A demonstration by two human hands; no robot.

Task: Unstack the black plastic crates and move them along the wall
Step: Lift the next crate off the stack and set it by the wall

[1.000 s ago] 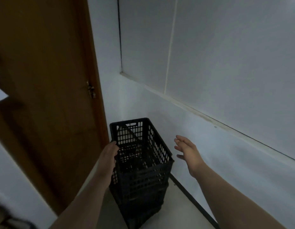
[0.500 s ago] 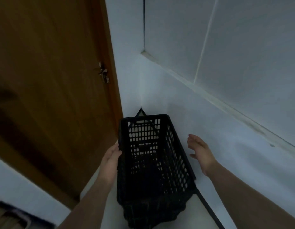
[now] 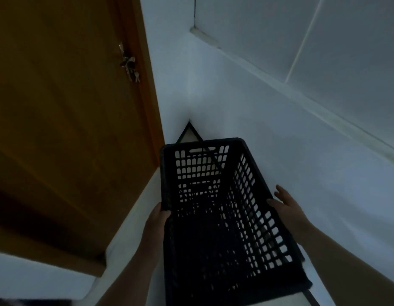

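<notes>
A stack of black slotted plastic crates (image 3: 204,164) stands in the room's corner, seen from above, with the top crate's open mouth facing me. My left hand (image 3: 157,219) grips the top crate's left rim, thumb hooked over the edge. On the outside of the right rim rests my right hand (image 3: 286,206), fingers spread, between the crate and the wall. The lower crates are mostly hidden under the top one.
A brown wooden door (image 3: 65,120) with keys hanging in its lock (image 3: 129,65) stands close on the left. A pale wall (image 3: 302,151) runs along the right with a dark skirting line (image 3: 310,298) at the floor. Light floor (image 3: 138,213) shows left of the crates.
My view has moved closer and lower over the crates. My left hand has closed over the left rim, and my right hand has come in from the air to touch the right rim.
</notes>
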